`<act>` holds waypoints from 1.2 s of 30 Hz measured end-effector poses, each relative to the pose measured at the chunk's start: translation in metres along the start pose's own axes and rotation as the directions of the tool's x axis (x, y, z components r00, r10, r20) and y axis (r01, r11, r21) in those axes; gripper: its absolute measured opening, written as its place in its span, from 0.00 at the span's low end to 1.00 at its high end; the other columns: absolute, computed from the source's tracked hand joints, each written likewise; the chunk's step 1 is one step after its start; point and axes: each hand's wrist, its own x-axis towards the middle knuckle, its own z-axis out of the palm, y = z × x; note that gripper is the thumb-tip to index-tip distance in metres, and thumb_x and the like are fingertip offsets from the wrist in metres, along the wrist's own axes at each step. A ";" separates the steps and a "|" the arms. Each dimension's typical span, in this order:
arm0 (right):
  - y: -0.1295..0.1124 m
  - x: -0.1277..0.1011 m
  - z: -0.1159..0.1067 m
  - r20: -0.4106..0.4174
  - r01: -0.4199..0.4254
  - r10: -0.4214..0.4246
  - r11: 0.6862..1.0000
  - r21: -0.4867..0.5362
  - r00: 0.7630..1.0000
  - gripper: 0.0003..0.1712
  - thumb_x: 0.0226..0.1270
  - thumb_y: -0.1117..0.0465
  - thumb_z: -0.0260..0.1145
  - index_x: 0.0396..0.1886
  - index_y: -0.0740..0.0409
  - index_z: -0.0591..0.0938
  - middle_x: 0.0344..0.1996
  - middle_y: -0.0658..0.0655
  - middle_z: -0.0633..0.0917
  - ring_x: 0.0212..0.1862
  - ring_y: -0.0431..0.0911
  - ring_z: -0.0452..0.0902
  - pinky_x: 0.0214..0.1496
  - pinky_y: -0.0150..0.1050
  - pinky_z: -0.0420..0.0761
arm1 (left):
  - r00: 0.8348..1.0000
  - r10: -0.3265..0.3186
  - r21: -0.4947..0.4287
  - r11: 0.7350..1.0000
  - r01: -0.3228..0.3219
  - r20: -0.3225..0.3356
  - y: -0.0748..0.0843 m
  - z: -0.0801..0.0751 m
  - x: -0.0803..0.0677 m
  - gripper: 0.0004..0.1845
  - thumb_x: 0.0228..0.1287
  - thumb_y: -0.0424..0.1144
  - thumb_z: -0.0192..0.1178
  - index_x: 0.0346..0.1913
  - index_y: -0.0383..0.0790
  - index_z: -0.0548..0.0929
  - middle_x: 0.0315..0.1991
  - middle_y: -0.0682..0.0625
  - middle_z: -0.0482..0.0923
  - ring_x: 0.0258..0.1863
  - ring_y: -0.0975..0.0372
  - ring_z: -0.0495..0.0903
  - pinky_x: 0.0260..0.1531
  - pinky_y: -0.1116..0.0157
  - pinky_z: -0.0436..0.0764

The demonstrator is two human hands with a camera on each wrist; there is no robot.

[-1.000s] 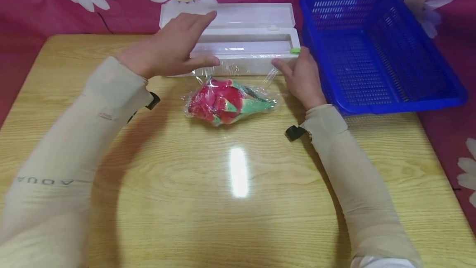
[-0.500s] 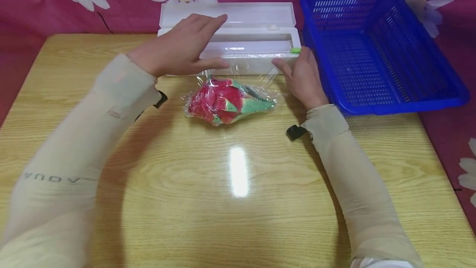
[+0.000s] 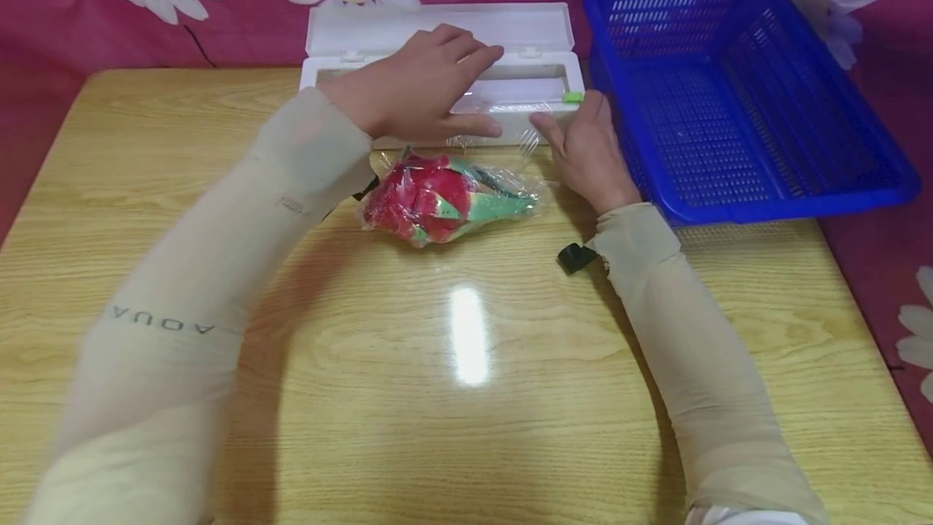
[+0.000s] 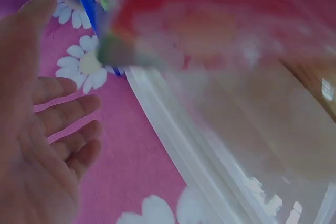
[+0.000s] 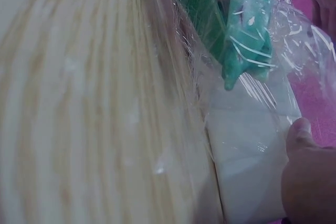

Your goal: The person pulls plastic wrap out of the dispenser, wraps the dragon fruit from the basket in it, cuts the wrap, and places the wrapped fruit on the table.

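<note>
Left hand (image 3: 419, 87) flat, fingers straight and spread, over the open white dispenser (image 3: 539, 75) — palm bare in the wrist view. Right hand (image 3: 586, 152) at the dispenser's right end, thumb against its front wall; grip on the film (image 3: 528, 148) cannot be told. Wrapped fruit (image 3: 445, 197) on the table (image 3: 466, 395), just in front of the dispenser. Blue basket (image 3: 736, 96) at right.

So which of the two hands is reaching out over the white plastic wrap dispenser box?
The left hand, fingers spread flat above the open white plastic wrap dispenser box; the right hand sits only at its front right corner.
</note>
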 end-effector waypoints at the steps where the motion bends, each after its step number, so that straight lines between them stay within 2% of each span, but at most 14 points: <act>1: 0.000 0.000 0.000 -0.002 0.000 0.000 1.000 -0.003 1.000 0.49 0.77 0.33 0.53 0.69 0.75 0.56 0.65 0.77 0.66 0.70 0.67 0.66 0.79 0.57 0.66 | 1.000 0.007 0.008 1.000 -0.007 0.007 0.003 -0.001 0.004 0.51 0.74 0.69 0.49 0.83 0.36 0.50 0.81 0.36 0.57 0.83 0.40 0.50 0.83 0.42 0.49; 3: 0.001 0.000 0.000 -0.004 -0.001 0.001 1.000 -0.007 1.000 0.48 0.77 0.33 0.53 0.69 0.75 0.57 0.64 0.77 0.67 0.70 0.67 0.67 0.78 0.57 0.67 | 1.000 0.013 0.019 1.000 -0.013 0.023 0.008 -0.004 0.012 0.50 0.74 0.69 0.49 0.83 0.36 0.51 0.82 0.36 0.57 0.83 0.41 0.50 0.84 0.42 0.49; 11: 0.003 0.001 0.000 -0.010 -0.002 0.002 1.000 0.003 1.000 0.47 0.78 0.34 0.54 0.67 0.74 0.58 0.64 0.77 0.67 0.69 0.67 0.67 0.78 0.57 0.66 | 0.999 0.046 -0.003 0.999 -0.046 -0.027 0.028 -0.017 0.040 0.43 0.76 0.62 0.52 0.81 0.36 0.58 0.79 0.37 0.63 0.81 0.43 0.56 0.85 0.47 0.52; 19: 0.008 -0.001 0.003 -0.068 0.057 -0.057 0.998 0.003 0.996 0.42 0.79 0.39 0.56 0.64 0.76 0.60 0.60 0.78 0.68 0.66 0.68 0.68 0.74 0.59 0.69 | 0.993 0.115 -0.003 0.993 -0.115 0.007 0.047 -0.013 0.068 0.27 0.78 0.48 0.54 0.72 0.37 0.75 0.71 0.39 0.75 0.71 0.46 0.72 0.79 0.52 0.66; 24: 0.006 -0.001 0.005 -0.111 0.077 -0.074 0.997 0.022 0.991 0.38 0.80 0.42 0.57 0.61 0.76 0.63 0.59 0.79 0.70 0.64 0.69 0.69 0.72 0.59 0.70 | 0.995 0.097 -0.032 0.995 -0.096 0.023 0.055 -0.011 0.081 0.22 0.77 0.40 0.55 0.68 0.36 0.79 0.67 0.40 0.79 0.68 0.48 0.77 0.76 0.53 0.71; 30: 0.006 0.000 0.006 -0.133 0.132 -0.127 0.991 0.024 0.983 0.37 0.79 0.45 0.59 0.61 0.78 0.64 0.57 0.79 0.71 0.64 0.69 0.69 0.74 0.58 0.68 | 0.998 0.052 -0.043 0.998 -0.050 0.047 0.057 -0.003 0.097 0.16 0.76 0.38 0.57 0.60 0.38 0.84 0.60 0.42 0.85 0.52 0.52 0.80 0.65 0.52 0.79; 36: 0.006 0.000 0.006 -0.135 0.156 -0.151 0.987 0.024 0.979 0.36 0.80 0.48 0.59 0.66 0.76 0.62 0.59 0.77 0.71 0.66 0.67 0.68 0.75 0.58 0.67 | 0.999 0.037 -0.029 0.999 -0.036 0.037 0.059 0.004 0.107 0.16 0.74 0.33 0.56 0.61 0.41 0.83 0.60 0.41 0.84 0.57 0.48 0.82 0.63 0.48 0.80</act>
